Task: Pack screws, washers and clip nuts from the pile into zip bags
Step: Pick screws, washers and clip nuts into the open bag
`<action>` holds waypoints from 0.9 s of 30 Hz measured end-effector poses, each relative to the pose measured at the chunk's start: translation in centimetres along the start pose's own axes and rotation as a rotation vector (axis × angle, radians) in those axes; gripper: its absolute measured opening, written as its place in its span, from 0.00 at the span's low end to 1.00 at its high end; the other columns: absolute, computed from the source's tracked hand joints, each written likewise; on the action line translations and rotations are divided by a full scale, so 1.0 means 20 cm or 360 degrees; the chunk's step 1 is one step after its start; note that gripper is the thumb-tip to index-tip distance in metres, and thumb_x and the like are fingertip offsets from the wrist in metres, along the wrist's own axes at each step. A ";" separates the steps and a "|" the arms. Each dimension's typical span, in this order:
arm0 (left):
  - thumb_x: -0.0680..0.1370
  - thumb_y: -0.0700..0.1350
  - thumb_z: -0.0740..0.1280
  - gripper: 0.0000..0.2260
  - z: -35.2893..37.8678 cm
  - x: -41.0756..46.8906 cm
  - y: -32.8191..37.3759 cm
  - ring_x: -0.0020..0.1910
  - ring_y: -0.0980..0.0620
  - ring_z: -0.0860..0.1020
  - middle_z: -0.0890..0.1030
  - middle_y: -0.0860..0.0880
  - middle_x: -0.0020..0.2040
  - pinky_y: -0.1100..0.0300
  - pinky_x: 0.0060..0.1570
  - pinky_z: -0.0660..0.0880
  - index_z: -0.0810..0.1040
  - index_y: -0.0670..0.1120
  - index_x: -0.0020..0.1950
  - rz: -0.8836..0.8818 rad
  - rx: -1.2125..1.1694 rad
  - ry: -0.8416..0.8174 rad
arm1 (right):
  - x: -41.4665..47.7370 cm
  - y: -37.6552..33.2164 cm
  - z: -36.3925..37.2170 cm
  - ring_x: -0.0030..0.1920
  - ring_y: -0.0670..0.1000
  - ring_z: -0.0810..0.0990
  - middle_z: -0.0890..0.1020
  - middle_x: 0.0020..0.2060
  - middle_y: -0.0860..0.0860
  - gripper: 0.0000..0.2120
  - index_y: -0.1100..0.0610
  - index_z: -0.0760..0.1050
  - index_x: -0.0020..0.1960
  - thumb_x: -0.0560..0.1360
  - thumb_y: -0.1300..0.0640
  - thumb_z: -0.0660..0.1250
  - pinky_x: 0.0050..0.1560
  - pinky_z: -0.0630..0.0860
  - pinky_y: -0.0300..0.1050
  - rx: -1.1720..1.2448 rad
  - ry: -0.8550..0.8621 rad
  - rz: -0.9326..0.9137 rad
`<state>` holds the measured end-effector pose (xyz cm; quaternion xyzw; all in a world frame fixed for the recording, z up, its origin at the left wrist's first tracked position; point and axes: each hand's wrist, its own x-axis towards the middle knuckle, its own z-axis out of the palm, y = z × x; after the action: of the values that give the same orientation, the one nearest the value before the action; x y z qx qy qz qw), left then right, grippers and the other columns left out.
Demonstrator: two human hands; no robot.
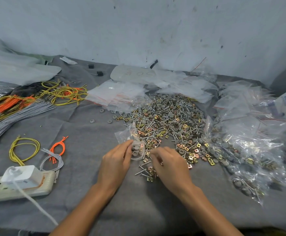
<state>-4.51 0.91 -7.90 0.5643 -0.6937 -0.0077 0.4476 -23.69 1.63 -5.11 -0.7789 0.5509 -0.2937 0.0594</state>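
Left hand [115, 160]: the zip bag [135, 145] is pinched near its mouth between thumb and curled fingers, at the near edge of the pile [169, 116].
Zip bag: grey washers and a few clip nuts are seen inside; it is judged part-filled and not yet sealed.
Right hand [169, 165]: the fingers are curled down over a small cluster [147, 172] of screws and clip nuts; whether a piece is pinched cannot be told, as the fingertips are hidden.
Pile: screws, washers and clip nuts are spread thickly on the grey cloth [88, 133] beyond both hands.
Done: many filled bags [251, 159] are heaped to the right of the pile.
Left: the task is judged far from finished, since much of the pile remains and a stack of empty bags [115, 95] waits behind it.
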 end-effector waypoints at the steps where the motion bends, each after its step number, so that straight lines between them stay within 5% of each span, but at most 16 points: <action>1: 0.79 0.38 0.70 0.11 0.00 0.00 0.00 0.50 0.49 0.85 0.85 0.48 0.55 0.55 0.49 0.79 0.83 0.43 0.61 -0.0017 -0.0006 0.0010 | -0.01 0.03 -0.03 0.44 0.49 0.79 0.82 0.43 0.44 0.04 0.49 0.81 0.51 0.80 0.53 0.68 0.43 0.76 0.48 -0.0008 0.0004 0.0028; 8: 0.79 0.38 0.70 0.11 0.00 0.00 0.01 0.51 0.49 0.84 0.85 0.49 0.56 0.55 0.48 0.80 0.83 0.44 0.61 -0.0082 -0.0038 0.0003 | 0.10 0.18 -0.12 0.51 0.46 0.75 0.78 0.48 0.42 0.06 0.47 0.80 0.55 0.81 0.53 0.65 0.47 0.74 0.46 -0.0105 -0.0284 0.0174; 13: 0.79 0.39 0.70 0.11 -0.01 0.00 0.01 0.52 0.50 0.84 0.85 0.49 0.57 0.55 0.51 0.80 0.83 0.43 0.62 -0.0081 -0.0031 -0.0012 | 0.25 0.14 -0.09 0.46 0.44 0.76 0.77 0.44 0.40 0.07 0.45 0.79 0.44 0.79 0.53 0.66 0.46 0.78 0.48 -0.0151 -0.0530 0.0160; 18: 0.79 0.39 0.70 0.11 -0.01 0.01 0.01 0.52 0.49 0.84 0.85 0.48 0.56 0.54 0.50 0.80 0.83 0.43 0.61 -0.0098 -0.0041 -0.0008 | 0.28 0.12 -0.08 0.41 0.42 0.77 0.79 0.40 0.42 0.05 0.47 0.78 0.44 0.79 0.52 0.68 0.45 0.81 0.50 -0.0158 -0.0657 0.0145; 24: 0.80 0.38 0.69 0.11 -0.02 0.01 0.02 0.52 0.49 0.84 0.85 0.48 0.56 0.55 0.51 0.80 0.82 0.42 0.62 -0.0089 -0.0042 -0.0022 | 0.25 0.10 -0.08 0.43 0.47 0.79 0.81 0.39 0.44 0.08 0.47 0.79 0.45 0.77 0.43 0.69 0.42 0.77 0.47 -0.0282 -0.0780 0.0160; 27: 0.80 0.39 0.69 0.11 -0.02 0.00 0.02 0.53 0.50 0.84 0.85 0.48 0.57 0.55 0.52 0.80 0.82 0.42 0.63 -0.0087 -0.0037 -0.0035 | 0.23 0.06 -0.07 0.43 0.52 0.80 0.81 0.39 0.46 0.08 0.50 0.79 0.44 0.78 0.47 0.68 0.42 0.77 0.47 -0.0397 -0.0769 0.0069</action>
<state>-4.56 1.20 -7.37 0.5777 -0.6827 -0.0344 0.4461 -24.38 -2.54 -2.63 -0.8157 0.5692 -0.0279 0.0989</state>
